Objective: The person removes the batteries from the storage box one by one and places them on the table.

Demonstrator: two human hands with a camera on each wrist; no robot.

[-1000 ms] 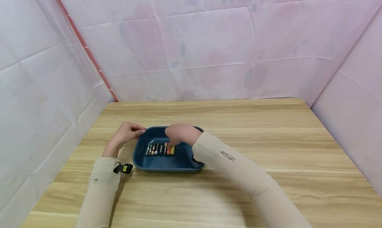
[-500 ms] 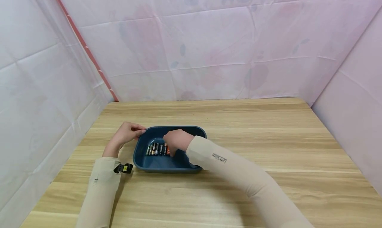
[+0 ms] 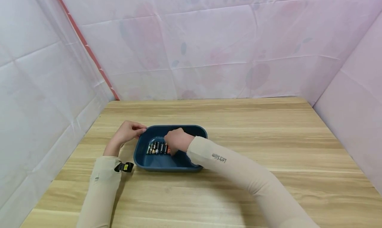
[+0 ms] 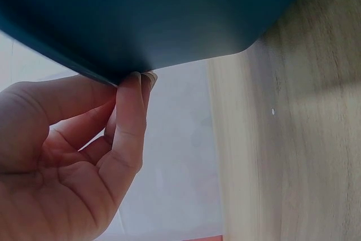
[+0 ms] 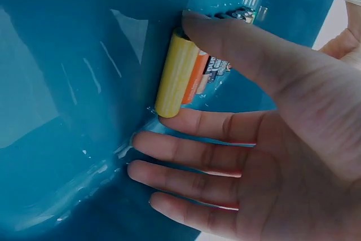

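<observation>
Item 1, nearest: my right hand (image 3: 176, 140), inside the blue tray (image 3: 155, 163), thumb and forefinger pinching the yellow battery (image 5: 176, 74) at the right end of the row. I judge it small, rigid, dense for its size, with a smooth wrapper likely to slip and roll; best taken across the barrel at mid-length, as now, not by the end caps.

Item 2: row of batteries (image 3: 156, 148), lying side by side on the tray floor, touching or nearly so. They look equally free to roll if nudged.

Item 3: blue tray, hard glossy plastic, I judge it light and stiff, apt to slide on the surface (image 3: 268, 148). Hold by the rim.

Item 4: my left hand (image 3: 128, 132), fingers curled round the tray's far-left rim, thumb (image 4: 131, 122) against the edge, steadying it.

Item 5: black and yellow clip (image 3: 123, 167) at my left sleeve.

Item 6, farthest: pale pink sheeting (image 3: 209, 49) behind and to both sides.
</observation>
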